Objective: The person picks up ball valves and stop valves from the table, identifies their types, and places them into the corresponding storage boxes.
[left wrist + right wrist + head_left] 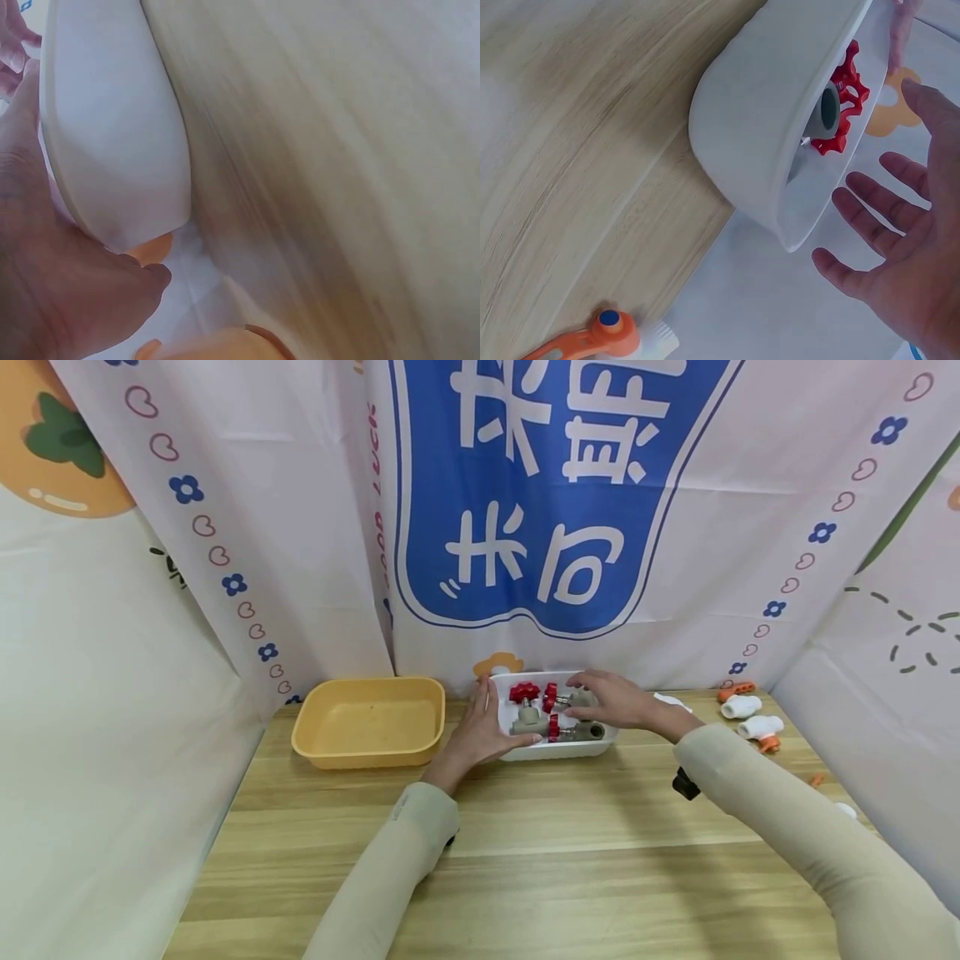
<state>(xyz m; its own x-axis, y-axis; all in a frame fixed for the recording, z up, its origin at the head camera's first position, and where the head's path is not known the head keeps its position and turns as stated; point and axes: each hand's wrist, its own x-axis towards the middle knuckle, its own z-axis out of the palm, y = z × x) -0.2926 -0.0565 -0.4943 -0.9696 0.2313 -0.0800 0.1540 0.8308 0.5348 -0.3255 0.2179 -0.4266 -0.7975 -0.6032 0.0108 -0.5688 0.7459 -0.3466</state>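
Pale wood-grain desk (525,843) — printed curtains (300,527) on three sides.
Left hand (483,735) flat against white tray (558,750); right hand (611,700) spread above grey valves (528,720) — yellow tray (367,722) beside.

Left wrist view: pale wooden tabletop (337,150) smeared w/ motion blur, grain unreadable. Left hand (60,300) cut off by left & bottom edges; its fingertips are hidden behind the white plastic rectangular tray (112,127). Tray contents hidden in that view.

Right wrist view: right hand (907,247) cropped at right edge, thumb out of frame. Only one red-handled grey plastic valve (836,105) peeks past the tray wall; rest hidden. Orange-and-white fitting (607,334) cut by bottom edge.

Head view: the right hand covers part of the valves, so whether it touches them is unclear.
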